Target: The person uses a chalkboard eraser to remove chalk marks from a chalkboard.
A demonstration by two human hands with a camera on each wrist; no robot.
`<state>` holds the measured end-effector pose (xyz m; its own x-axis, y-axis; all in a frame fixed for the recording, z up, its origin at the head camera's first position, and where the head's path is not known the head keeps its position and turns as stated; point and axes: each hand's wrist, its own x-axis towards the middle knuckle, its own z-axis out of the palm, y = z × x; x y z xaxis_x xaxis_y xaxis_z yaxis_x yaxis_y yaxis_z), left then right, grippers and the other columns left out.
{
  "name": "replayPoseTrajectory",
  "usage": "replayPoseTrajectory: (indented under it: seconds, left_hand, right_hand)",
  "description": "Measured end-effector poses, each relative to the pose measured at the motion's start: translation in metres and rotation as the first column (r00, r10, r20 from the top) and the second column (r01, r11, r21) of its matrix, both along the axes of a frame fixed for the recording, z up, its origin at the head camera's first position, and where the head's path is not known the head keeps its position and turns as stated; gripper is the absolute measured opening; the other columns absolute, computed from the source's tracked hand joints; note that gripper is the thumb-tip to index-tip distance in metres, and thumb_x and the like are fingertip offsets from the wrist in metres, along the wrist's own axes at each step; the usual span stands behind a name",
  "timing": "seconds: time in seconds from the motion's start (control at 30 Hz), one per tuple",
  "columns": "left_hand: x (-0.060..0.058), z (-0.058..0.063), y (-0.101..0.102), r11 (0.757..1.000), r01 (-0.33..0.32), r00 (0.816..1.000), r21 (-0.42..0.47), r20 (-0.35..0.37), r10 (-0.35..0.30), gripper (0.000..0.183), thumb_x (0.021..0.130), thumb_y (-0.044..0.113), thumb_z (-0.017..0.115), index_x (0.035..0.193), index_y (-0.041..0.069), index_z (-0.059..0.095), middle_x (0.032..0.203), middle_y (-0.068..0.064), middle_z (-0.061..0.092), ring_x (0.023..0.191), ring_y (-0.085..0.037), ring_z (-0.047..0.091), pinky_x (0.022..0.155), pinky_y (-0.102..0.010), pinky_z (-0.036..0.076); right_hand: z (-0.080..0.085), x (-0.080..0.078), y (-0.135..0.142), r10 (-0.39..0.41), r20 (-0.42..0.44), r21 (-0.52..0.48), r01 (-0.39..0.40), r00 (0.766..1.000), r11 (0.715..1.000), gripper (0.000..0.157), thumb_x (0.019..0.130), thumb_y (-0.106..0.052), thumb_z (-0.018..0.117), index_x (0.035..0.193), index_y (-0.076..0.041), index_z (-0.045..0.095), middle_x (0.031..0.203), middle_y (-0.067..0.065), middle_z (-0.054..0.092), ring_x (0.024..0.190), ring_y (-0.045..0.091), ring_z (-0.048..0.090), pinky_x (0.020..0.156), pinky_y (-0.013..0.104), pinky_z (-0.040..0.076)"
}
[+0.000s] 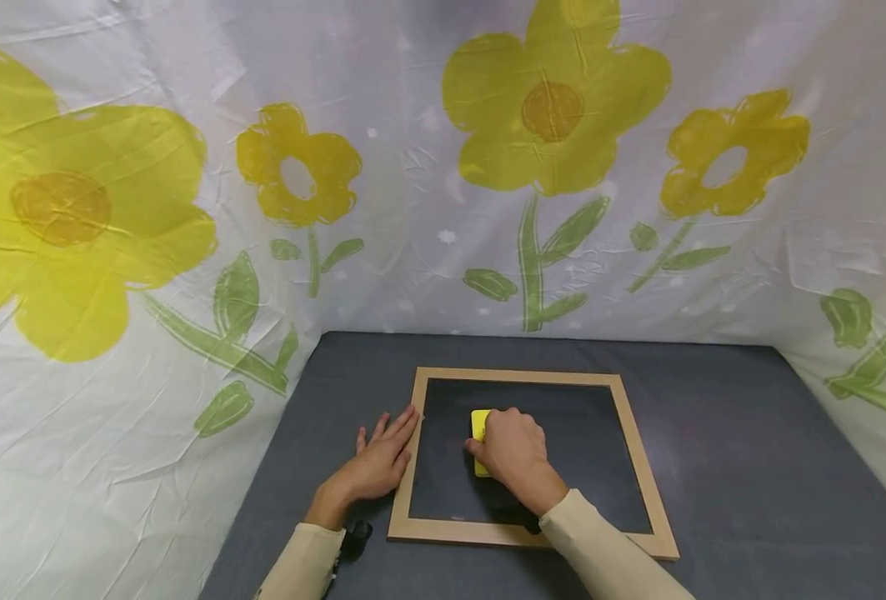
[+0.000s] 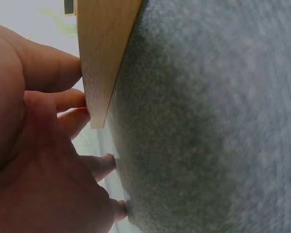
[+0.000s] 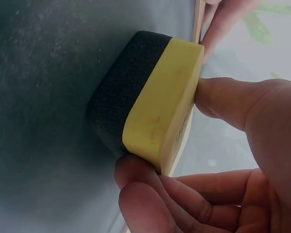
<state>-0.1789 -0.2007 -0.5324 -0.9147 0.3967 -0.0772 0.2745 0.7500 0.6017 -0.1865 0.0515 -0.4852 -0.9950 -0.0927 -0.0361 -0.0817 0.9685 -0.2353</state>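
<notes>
Left hand (image 1: 377, 465) at blackboard (image 1: 585, 450); yellow eraser (image 3: 157, 104) in right hand (image 1: 515, 450)

Room right of frame (image 1: 641, 467); eraser (image 3: 160, 97) obstructs blackboard (image 1: 585, 442).

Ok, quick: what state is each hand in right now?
Left hand: open, fingers touching the wooden frame.
Right hand: closed, holding the yellow-and-black eraser.

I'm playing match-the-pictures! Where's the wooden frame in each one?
Head: wooden frame below the middle, around the dark board.
Left wrist: wooden frame at the top, left of centre.
Right wrist: wooden frame, a thin strip at the top, right of centre.
Shared landmark: left hand, by it every time.
</notes>
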Motion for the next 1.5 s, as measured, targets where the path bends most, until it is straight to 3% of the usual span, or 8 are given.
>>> replayPoseTrajectory:
  seconds: [0.13, 0.23, 0.37, 0.7, 0.93, 1.17, 1.23, 1.5]
  left_hand:
    - [-0.005, -0.018, -0.004, 0.999, 0.014, 0.999, 0.043, -0.040, -0.012, 0.067, 0.111, 0.012, 0.055, 0.174, 0.011, 0.032, 0.184, -0.008, 0.023, 0.165, -0.057, 0.014, 0.119, -0.088, -0.005]
    - [-0.009, -0.033, -0.005, 1.000, 0.004, 0.997, 0.027, -0.080, -0.002, 0.069, 0.110, 0.014, 0.056, 0.174, 0.014, 0.032, 0.184, -0.006, 0.024, 0.165, -0.057, 0.016, 0.119, -0.088, -0.003]
    - [-0.011, -0.040, -0.005, 1.000, -0.015, 0.994, 0.002, -0.105, 0.015, 0.070, 0.108, 0.012, 0.059, 0.174, 0.014, 0.034, 0.183, -0.007, 0.026, 0.165, -0.056, 0.020, 0.120, -0.087, 0.001]
    - [-0.006, -0.027, -0.005, 0.999, 0.009, 0.998, 0.040, -0.068, -0.007, 0.067, 0.111, 0.014, 0.056, 0.174, 0.015, 0.033, 0.183, -0.007, 0.025, 0.165, -0.057, 0.015, 0.117, -0.089, -0.005]
    - [-0.007, -0.030, -0.003, 1.000, -0.003, 0.997, 0.016, -0.072, 0.004, 0.068, 0.111, 0.014, 0.055, 0.175, 0.015, 0.031, 0.184, -0.005, 0.023, 0.165, -0.056, 0.017, 0.118, -0.089, -0.002]
    - [0.000, -0.004, 0.001, 1.000, -0.002, 1.000, 0.002, -0.013, 0.002, 0.067, 0.111, 0.009, 0.056, 0.174, 0.008, 0.031, 0.183, -0.010, 0.024, 0.166, -0.055, 0.015, 0.121, -0.087, -0.003]
    - [0.001, -0.001, 0.001, 1.000, 0.001, 1.000, -0.003, -0.011, -0.001, 0.067, 0.111, 0.009, 0.055, 0.173, 0.007, 0.031, 0.183, -0.011, 0.024, 0.166, -0.055, 0.015, 0.121, -0.087, -0.002]
    - [-0.001, -0.008, -0.001, 1.000, 0.001, 1.000, 0.026, -0.027, 0.000, 0.067, 0.110, 0.009, 0.055, 0.173, 0.007, 0.033, 0.183, -0.013, 0.025, 0.164, -0.059, 0.016, 0.120, -0.088, -0.003]
  right_hand:
    - [-0.001, 0.000, 0.006, -0.003, 0.004, 0.010, 0.003, 1.000, 1.000, 0.052, 0.091, -0.056, 0.086, 0.093, -0.006, 0.074, 0.072, 0.006, 0.060, 0.059, 0.021, 0.057, 0.053, 0.037, 0.053]
    - [-0.002, 0.000, 0.011, -0.009, 0.007, 0.010, 0.009, 1.000, 1.000, 0.052, 0.090, -0.056, 0.087, 0.095, -0.005, 0.074, 0.073, 0.006, 0.060, 0.060, 0.022, 0.057, 0.054, 0.037, 0.053]
    - [-0.001, 0.001, 0.020, -0.024, 0.020, 0.005, 0.024, 1.000, 1.000, 0.052, 0.090, -0.056, 0.087, 0.094, -0.006, 0.073, 0.071, 0.005, 0.058, 0.059, 0.021, 0.057, 0.053, 0.037, 0.052]
    - [0.002, 0.003, 0.043, -0.069, 0.045, 0.001, 0.069, 0.997, 0.998, 0.053, 0.089, -0.055, 0.088, 0.098, -0.004, 0.074, 0.071, 0.006, 0.058, 0.059, 0.022, 0.058, 0.052, 0.036, 0.050]
    - [0.004, 0.006, 0.062, -0.104, 0.059, 0.009, 0.104, 0.993, 0.995, 0.057, 0.089, -0.055, 0.087, 0.102, -0.002, 0.073, 0.073, 0.007, 0.059, 0.061, 0.023, 0.059, 0.052, 0.036, 0.051]
    - [0.007, 0.008, 0.088, -0.147, 0.082, 0.021, 0.146, 0.986, 0.989, 0.060, 0.090, -0.054, 0.087, 0.104, 0.001, 0.070, 0.074, 0.008, 0.059, 0.062, 0.024, 0.059, 0.052, 0.036, 0.050]
    - [0.008, 0.009, 0.095, -0.153, 0.087, 0.019, 0.152, 0.984, 0.988, 0.060, 0.090, -0.054, 0.087, 0.103, 0.002, 0.069, 0.073, 0.008, 0.059, 0.061, 0.024, 0.059, 0.052, 0.035, 0.049]
    - [0.007, 0.010, 0.119, -0.141, 0.077, 0.016, 0.140, 0.987, 0.990, 0.059, 0.091, -0.052, 0.086, 0.093, 0.003, 0.067, 0.068, 0.009, 0.059, 0.058, 0.023, 0.057, 0.052, 0.035, 0.047]
